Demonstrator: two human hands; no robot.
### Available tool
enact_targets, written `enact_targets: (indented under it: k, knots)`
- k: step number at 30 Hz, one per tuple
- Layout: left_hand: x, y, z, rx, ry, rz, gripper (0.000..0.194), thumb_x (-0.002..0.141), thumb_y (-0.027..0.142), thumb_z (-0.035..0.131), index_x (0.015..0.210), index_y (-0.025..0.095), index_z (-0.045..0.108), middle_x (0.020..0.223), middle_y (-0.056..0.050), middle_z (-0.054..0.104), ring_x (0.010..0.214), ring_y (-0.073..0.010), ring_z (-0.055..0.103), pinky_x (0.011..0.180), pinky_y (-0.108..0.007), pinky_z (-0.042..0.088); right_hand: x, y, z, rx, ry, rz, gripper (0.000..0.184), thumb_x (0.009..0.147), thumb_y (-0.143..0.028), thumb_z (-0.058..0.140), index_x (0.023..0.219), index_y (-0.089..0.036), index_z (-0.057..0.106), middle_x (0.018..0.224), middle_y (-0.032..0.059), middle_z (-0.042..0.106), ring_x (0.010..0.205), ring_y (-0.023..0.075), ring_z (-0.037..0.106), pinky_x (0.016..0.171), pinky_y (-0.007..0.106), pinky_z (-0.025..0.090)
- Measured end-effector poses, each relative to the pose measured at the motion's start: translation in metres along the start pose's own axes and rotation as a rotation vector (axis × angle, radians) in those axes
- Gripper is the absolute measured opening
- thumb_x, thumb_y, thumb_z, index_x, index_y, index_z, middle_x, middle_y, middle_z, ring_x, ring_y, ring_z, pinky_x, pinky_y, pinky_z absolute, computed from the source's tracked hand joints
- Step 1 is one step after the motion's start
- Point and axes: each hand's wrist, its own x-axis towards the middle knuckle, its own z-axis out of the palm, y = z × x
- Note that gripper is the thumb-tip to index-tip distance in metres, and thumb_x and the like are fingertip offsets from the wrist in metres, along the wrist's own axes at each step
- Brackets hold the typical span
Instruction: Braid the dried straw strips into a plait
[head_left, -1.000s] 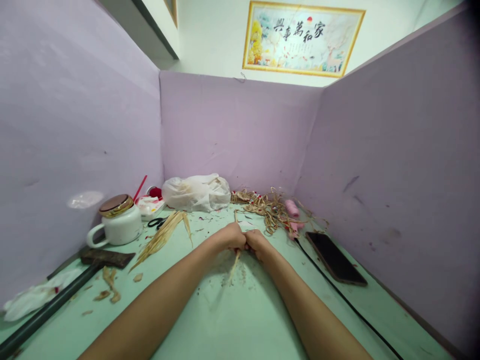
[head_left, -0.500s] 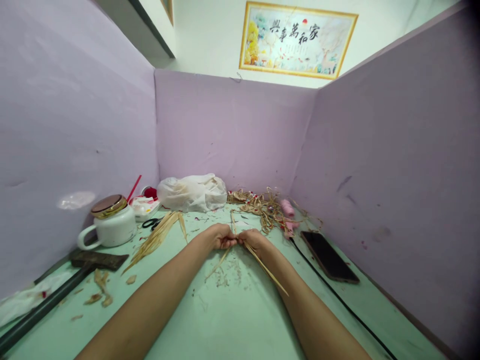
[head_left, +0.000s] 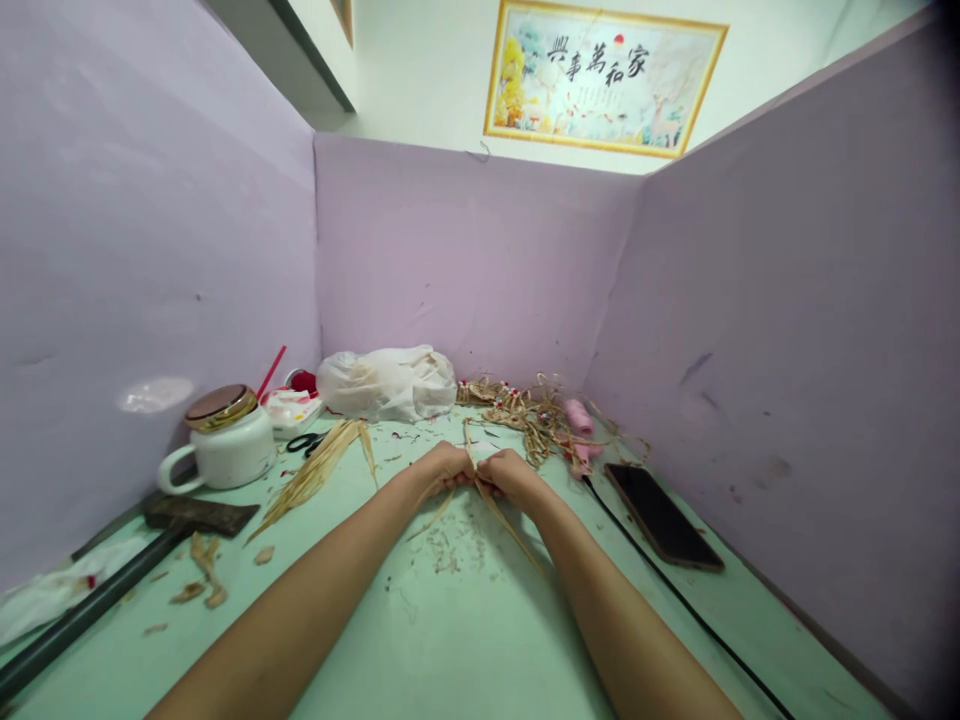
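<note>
My left hand [head_left: 451,467] and my right hand [head_left: 507,471] meet over the middle of the table, both closed on thin, straw-coloured strips of dried husk. One strip [head_left: 514,525] trails from between my hands toward my right forearm. Another loose end [head_left: 435,519] hangs below my left fingers. A narrow twisted cord [head_left: 469,437] runs away from me, past my fingers. How the strips cross at the fingertips is hidden. A bundle of dried husk [head_left: 317,477] lies to the left of my left hand, beside black-handled scissors [head_left: 304,441].
On the left are a white lidded mug [head_left: 232,450] and a hammer [head_left: 199,515]. A white plastic bag [head_left: 390,385] sits at the back. Tangled cords [head_left: 536,425], a pink thread spool [head_left: 578,417], a phone [head_left: 664,515] and a black cable [head_left: 675,585] occupy the right. Purple partitions [head_left: 472,250] surround the table.
My hands were pressed together, then drew slightly apart with strips spread to both sides. The right-hand strip, earlier lying across my right wrist, now hangs lower between my forearms.
</note>
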Motion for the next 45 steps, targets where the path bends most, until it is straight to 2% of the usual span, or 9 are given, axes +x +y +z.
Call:
enact_targets:
  k: [6,9,13,18,21,25,30,34,45]
  knots:
    - [-0.004,0.001,-0.002,0.006,0.002,-0.022,0.012,0.050,0.012,0.056,0.044,0.013,0.046,0.034,0.004,0.037,0.031,-0.0041,0.028,0.034,-0.019,0.019,-0.014,-0.011,-0.011,0.069,-0.100,0.063,0.011,0.060,-0.008,0.051,0.051,-0.012,0.053,0.042,-0.0001,0.048,0.038,0.0073,0.042,0.040,0.019,0.033]
    - [-0.003,0.001,-0.002,0.006,-0.007,-0.017,0.011,0.050,0.013,0.054,0.043,0.013,0.045,0.033,0.004,0.036,0.030,-0.0042,0.028,0.034,-0.019,0.018,-0.013,-0.009,-0.011,0.112,-0.092,0.097,0.011,0.061,-0.008,0.052,0.051,-0.012,0.053,0.040,-0.0025,0.045,0.036,0.0056,0.038,0.038,0.018,0.032]
    - [0.000,-0.001,-0.002,0.019,-0.005,-0.019,0.014,0.048,0.012,0.052,0.041,0.014,0.041,0.031,0.005,0.031,0.030,-0.0040,0.025,0.034,-0.019,0.017,-0.008,-0.004,-0.007,0.130,-0.055,0.111,0.010,0.061,-0.011,0.054,0.052,-0.013,0.052,0.044,-0.0011,0.048,0.039,0.0068,0.042,0.039,0.018,0.034]
    - [0.006,-0.006,-0.002,0.028,-0.012,-0.017,0.015,0.049,0.015,0.054,0.042,0.015,0.041,0.032,0.004,0.031,0.032,-0.0050,0.025,0.034,-0.020,0.016,-0.003,0.002,-0.007,0.150,-0.066,0.053,0.013,0.061,-0.012,0.056,0.049,-0.013,0.050,0.037,-0.0049,0.039,0.034,0.0040,0.032,0.034,0.017,0.024]
    - [0.009,-0.008,-0.003,-0.007,-0.047,0.012,0.012,0.051,0.016,0.054,0.045,0.014,0.044,0.033,0.005,0.031,0.032,-0.0043,0.024,0.035,-0.020,0.015,-0.002,0.003,-0.007,0.180,-0.077,0.015,0.014,0.062,-0.011,0.057,0.050,-0.013,0.049,0.035,-0.0061,0.037,0.032,0.0030,0.028,0.033,0.017,0.019]
    - [0.012,-0.009,-0.004,-0.033,-0.085,0.039,0.009,0.053,0.017,0.056,0.050,0.011,0.050,0.036,0.005,0.034,0.033,-0.0031,0.025,0.036,-0.019,0.016,-0.001,0.002,-0.006,0.271,-0.155,0.041,0.010,0.066,-0.011,0.051,0.057,-0.013,0.048,0.043,-0.0026,0.048,0.037,0.0054,0.041,0.036,0.015,0.027]
    - [0.010,-0.010,-0.006,-0.055,-0.173,0.042,0.011,0.055,0.021,0.057,0.055,0.011,0.054,0.039,0.005,0.037,0.033,-0.0024,0.026,0.036,-0.017,0.017,0.002,0.010,-0.009,0.328,-0.223,0.081,0.011,0.067,-0.009,0.048,0.056,-0.011,0.050,0.041,-0.0037,0.045,0.032,0.0018,0.029,0.032,0.014,0.019]
    - [0.007,-0.009,-0.005,-0.091,-0.248,0.016,0.011,0.057,0.022,0.055,0.054,0.011,0.054,0.039,0.004,0.040,0.034,-0.0026,0.029,0.036,-0.016,0.018,0.003,0.017,-0.010,0.330,-0.203,0.071,0.011,0.064,-0.008,0.051,0.054,-0.011,0.050,0.040,-0.0039,0.046,0.031,0.0015,0.029,0.031,0.014,0.019]
    - [0.003,-0.004,-0.004,-0.046,-0.124,-0.005,0.014,0.054,0.015,0.054,0.045,0.014,0.043,0.033,0.006,0.032,0.031,-0.0029,0.024,0.034,-0.018,0.015,0.003,0.014,-0.005,0.353,-0.158,0.109,0.011,0.065,-0.007,0.050,0.055,-0.011,0.050,0.043,-0.0027,0.047,0.032,0.0017,0.032,0.032,0.014,0.023]
